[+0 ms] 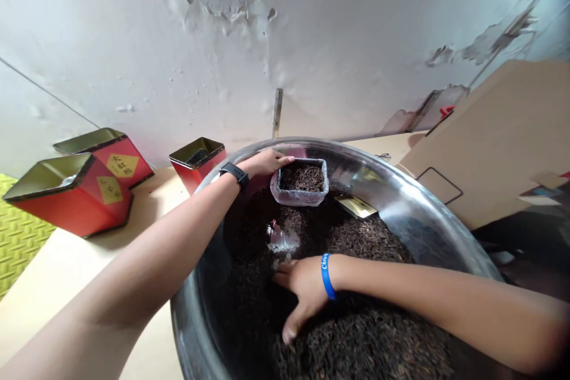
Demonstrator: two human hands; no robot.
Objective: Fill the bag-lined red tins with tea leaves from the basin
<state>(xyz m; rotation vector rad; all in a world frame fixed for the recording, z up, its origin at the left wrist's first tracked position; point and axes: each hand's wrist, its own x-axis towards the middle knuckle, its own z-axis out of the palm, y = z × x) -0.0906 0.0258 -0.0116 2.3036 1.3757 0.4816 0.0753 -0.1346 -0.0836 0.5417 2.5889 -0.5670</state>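
Observation:
A large round metal basin [445,214] holds a wide bed of dark dried tea leaves [378,332]. Near its far side stands a bag-lined tin [303,197], filled with tea leaves, its clear plastic folded over the rim. My left hand [267,162], with a black wristband, grips the tin's left edge. Low over the leaves, my right hand [300,288] has its thumb spread from the fingers, which are partly hidden and dip into the tea. Just beyond those fingers lies a crumpled clear plastic piece [284,238]. A gold rectangular lid [356,206] rests on the leaves right of the tin.
Two red tins [71,202] [129,160] with yellow diamond labels stand open at the left, and another red tin [198,160] sits beside the basin. A cardboard box [499,142] is on the right. Behind the pale table [48,285] rises a peeling wall [338,41].

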